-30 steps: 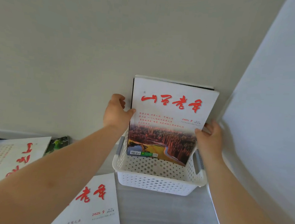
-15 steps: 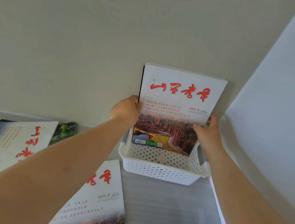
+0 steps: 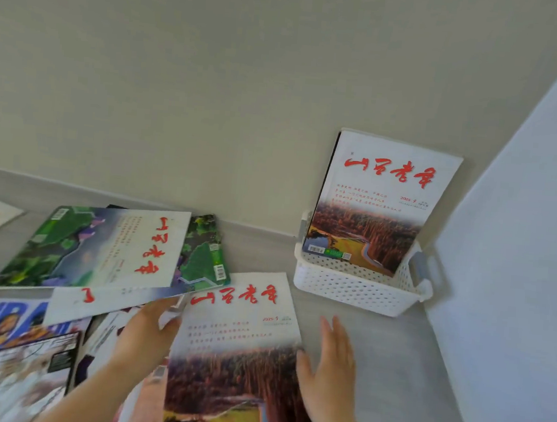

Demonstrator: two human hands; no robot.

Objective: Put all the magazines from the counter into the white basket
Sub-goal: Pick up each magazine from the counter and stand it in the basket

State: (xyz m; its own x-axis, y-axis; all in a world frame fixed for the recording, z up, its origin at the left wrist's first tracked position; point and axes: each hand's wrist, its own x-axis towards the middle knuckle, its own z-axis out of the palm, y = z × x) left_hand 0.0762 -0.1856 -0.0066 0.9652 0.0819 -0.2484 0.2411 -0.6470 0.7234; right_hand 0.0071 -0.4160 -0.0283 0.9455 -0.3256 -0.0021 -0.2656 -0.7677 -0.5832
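Magazine (image 3: 239,335) nearest the basket (image 3: 348,286) looks next. Right hand (image 3: 330,373) is flat and open at its edge, can't tell if left hand (image 3: 148,332) grips it. I'd scoop under both sides and lift level.

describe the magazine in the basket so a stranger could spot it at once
At the far right corner of the counter, by the wall, sits a white perforated basket. The magazine stands upright in it, red calligraphy title above a russet forest photo. A copy with the same cover lies flat on the counter; this one stands.
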